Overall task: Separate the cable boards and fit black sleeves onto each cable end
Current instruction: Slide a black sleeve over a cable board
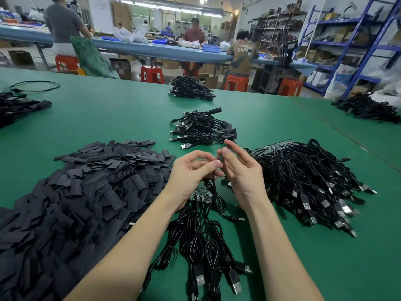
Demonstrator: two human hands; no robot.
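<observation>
From your head camera, at the centre of the frame, your left hand (191,170) and your right hand (240,168) meet above the green table mat (282,246). Both pinch one thin black cable (213,181) near its end: the left thumb and forefinger close on the cord, while the right thumb and forefinger pinch the short black sleeve (220,157) at the cable's tip. Your other right fingers are spread and relaxed. Whether the sleeve is fully seated on the end, you cannot tell.

The cable hangs down from your fingers to a small green circuit board strip (200,195) lying just below your hands, with a bundle of black USB cables (208,246) trailing toward the lower centre.

At the left, a broad heap of flat black sleeve pieces (86,187) lies loose on the mat. At the right, a big pile of black cables on board strips (308,177) lies by your right wrist. Above your hands sits a smaller pile of sleeved cables (201,129), and farther up another black cable pile (188,88).

In the upper part, blue plastic bins (210,48) stand on a long blue bench; their contents are too small to tell.
</observation>
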